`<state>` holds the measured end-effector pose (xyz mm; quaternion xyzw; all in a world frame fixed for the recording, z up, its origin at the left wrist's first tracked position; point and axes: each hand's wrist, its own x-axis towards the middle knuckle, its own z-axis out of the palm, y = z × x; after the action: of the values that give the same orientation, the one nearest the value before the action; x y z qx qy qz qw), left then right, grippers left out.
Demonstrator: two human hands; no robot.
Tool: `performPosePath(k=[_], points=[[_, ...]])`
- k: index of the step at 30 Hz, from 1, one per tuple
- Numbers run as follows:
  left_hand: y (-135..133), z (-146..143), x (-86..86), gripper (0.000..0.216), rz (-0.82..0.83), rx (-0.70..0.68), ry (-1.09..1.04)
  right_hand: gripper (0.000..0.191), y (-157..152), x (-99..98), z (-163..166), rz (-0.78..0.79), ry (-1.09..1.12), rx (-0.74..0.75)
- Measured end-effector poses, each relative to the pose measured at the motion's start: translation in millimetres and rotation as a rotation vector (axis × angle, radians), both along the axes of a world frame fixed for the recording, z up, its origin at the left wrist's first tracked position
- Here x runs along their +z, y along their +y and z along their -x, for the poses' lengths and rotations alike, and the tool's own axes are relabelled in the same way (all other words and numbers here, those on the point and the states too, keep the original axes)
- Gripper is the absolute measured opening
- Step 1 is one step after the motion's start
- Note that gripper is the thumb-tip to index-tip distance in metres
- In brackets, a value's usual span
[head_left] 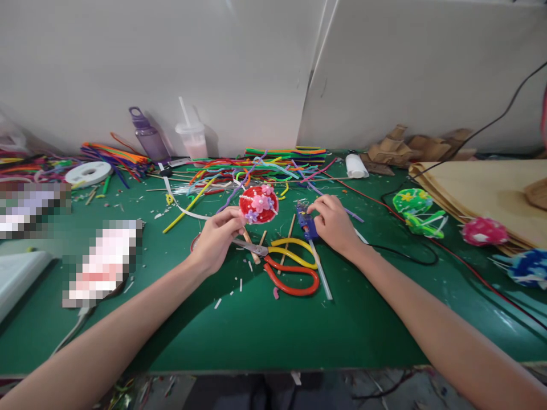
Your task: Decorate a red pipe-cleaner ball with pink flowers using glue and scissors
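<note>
My left hand (219,238) pinched a red fuzzy flowered disc (258,205), seemingly almost complete; right hand (335,223), at three o'clock, showed unclear grip.

I can read no text, label, brand, number or sign from where I sit. The slanted, phone-like device (105,265) on the left of the counter (273,341) is masked by coarse pixel blocks, as is the flat object (32,208) at the left edge, so any lettering on either is hidden from me.
</note>
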<state>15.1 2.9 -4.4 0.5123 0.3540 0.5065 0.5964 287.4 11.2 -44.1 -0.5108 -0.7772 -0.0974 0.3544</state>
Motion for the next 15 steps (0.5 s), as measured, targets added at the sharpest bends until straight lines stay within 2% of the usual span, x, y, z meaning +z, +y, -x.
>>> performPosePath(k=[10,15], points=[[0,-1,1.5,0.008,0.000,0.008,0.003,0.032,-1,2.6,0,0.016,0.117,-0.036],[-1,0,1.5,0.008,-0.001,0.007,0.005,0.029,0,4.4,-11,0.043,0.041,-0.135]])
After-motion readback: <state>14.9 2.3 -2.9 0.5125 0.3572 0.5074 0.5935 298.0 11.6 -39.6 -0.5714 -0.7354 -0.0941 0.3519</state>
